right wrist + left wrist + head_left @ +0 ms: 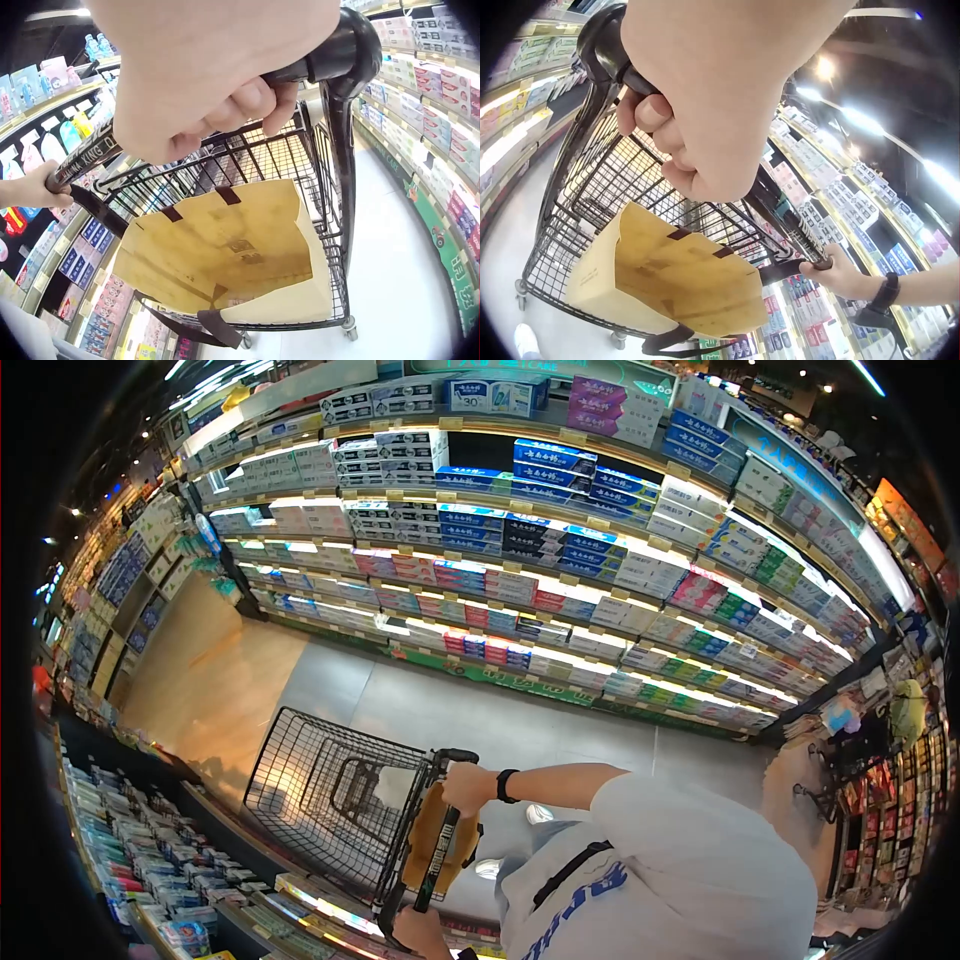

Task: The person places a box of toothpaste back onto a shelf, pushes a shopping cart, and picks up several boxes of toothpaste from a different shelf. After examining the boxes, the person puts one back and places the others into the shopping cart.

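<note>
Both of my hands grip the black push handle [436,860] of a shopping cart [320,790]. My right hand [468,790], with a dark band at the wrist, curls round the end nearer the shelves. At the opposite end my left hand [420,932] wraps the bar, its fingers curled under in the left wrist view. A yellow paper bag [592,274] with dark straps hangs open-topped on the handle side of the wire basket. Looking into the bag [319,300] in the right wrist view, I see its bare inner walls. A white item [397,787] shows near the cart's handle end.
Long lit shelves [590,575] of boxed goods, stacked in several tiers, run along the far side of the aisle. Hanging packets [150,840] line the near left. The pale tiled floor [400,700] stretches between. Another wheeled black frame [820,785] stands at the right.
</note>
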A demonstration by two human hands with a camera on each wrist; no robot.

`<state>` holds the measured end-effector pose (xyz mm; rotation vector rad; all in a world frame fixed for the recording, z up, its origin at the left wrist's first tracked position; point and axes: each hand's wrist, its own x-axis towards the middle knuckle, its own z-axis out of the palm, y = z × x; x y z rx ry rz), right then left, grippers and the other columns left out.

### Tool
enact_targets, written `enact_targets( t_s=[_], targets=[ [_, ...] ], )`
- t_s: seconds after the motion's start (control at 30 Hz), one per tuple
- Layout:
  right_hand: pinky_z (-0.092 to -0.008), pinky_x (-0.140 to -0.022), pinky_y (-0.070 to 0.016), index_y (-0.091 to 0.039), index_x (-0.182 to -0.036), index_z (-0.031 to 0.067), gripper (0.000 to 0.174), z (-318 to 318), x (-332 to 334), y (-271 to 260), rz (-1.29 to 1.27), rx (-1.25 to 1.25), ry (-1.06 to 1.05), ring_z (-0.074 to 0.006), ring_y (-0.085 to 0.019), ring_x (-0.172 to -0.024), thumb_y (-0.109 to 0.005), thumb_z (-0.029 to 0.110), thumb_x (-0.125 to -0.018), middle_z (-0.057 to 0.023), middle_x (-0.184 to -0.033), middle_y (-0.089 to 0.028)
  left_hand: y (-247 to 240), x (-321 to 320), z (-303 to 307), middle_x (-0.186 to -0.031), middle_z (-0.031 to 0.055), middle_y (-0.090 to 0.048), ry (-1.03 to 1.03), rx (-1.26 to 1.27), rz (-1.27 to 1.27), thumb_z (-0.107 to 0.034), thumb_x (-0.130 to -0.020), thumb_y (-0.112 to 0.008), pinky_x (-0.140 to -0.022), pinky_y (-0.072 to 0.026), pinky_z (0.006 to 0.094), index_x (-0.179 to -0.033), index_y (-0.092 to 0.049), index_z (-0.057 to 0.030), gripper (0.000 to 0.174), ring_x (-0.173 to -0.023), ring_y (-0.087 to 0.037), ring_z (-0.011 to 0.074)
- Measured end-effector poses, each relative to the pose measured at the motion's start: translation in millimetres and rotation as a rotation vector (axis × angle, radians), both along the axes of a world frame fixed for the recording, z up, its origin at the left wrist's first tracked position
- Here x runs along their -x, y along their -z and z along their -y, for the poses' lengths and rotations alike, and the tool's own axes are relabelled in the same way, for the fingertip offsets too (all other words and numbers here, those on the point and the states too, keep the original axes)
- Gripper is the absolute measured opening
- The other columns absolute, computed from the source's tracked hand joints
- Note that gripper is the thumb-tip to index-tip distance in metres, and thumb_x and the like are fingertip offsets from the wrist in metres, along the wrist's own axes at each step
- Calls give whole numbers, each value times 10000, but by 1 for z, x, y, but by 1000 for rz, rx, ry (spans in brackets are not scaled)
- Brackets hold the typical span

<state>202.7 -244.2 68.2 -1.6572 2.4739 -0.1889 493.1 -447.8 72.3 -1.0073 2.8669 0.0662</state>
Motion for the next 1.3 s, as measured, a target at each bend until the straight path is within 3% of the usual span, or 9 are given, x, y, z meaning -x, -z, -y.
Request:
enact_targets(
  t_s=[0.2, 0.73, 0.97, 1.03, 1.13, 1.2, 1.3],
  targets=[
    [-458, -648, -542, -793, -736, 98, 269, 20, -6, 1, 9, -59, 33, -348, -718, -720, -768, 329, -599, -128, -732, -733, -12, 3, 19, -700, 201, -719, 42, -11, -124, -205, -721, -779, -641, -571, 472, -754, -778, -10, 197, -671, -725, 390],
    [-460, -642, -540, -786, -713, 123, 262, 84, 14, 9, -5, -7, 89, -346, -712, -698, -754, 357, -599, -109, -709, -728, 13, 26, 108, -707, 134, -729, 93, 30, -74, -236, -697, -802, -647, -567, 444, -782, -790, -49, 206, -687, -718, 335],
    [-449, -629, -542, -791, -711, 112, 273, 109, 31, 13, -1, 59, 78, -348, -704, -679, -757, 329, -548, -121, -682, -717, 5, 47, 131, -689, 147, -722, 114, 116, -135, -246, -723, -798, -600, -566, 445, -754, -778, -43, 207, -641, -717, 342],
    [-446, -633, -545, -792, -711, 110, 274, 116, 36, 13, 4, 75, 95, -346, -703, -678, -760, 323, -543, -119, -681, -717, -7, 56, 132, -727, 185, -731, 66, 71, -70, -259, -709, -809, -654, -581, 476, -834, -801, -23, 267, -692, -727, 383],
    [-443, -641, -550, -788, -704, 107, 247, 127, 44, 13, 41, 62, 67, -344, -706, -682, -762, 308, -563, -116, -681, -718, 8, 62, 150, -753, 189, -740, 54, 63, -37, -240, -686, -802, -664, -580, 477, -828, -796, -21, 262, -706, -727, 385],
    [-437, -635, -552, -785, -700, 108, 223, 128, 46, 13, 22, 174, 71, -338, -709, -686, -764, 296, -582, -108, -680, -719, 7, 65, 156, -673, 213, -698, 91, 105, -63, -247, -708, -787, -596, -556, 467, -767, -797, -44, 211, -640, -708, 389],
    [-433, -634, -550, -773, -667, 102, 206, 137, 55, 14, 29, 226, 50, -332, -707, -685, -757, 286, -576, -109, -676, -714, 9, 69, 165, -785, 199, -725, 30, 62, -7, -222, -658, -783, -695, -567, 488, -830, -788, -16, 268, -749, -713, 396]
  ],
)
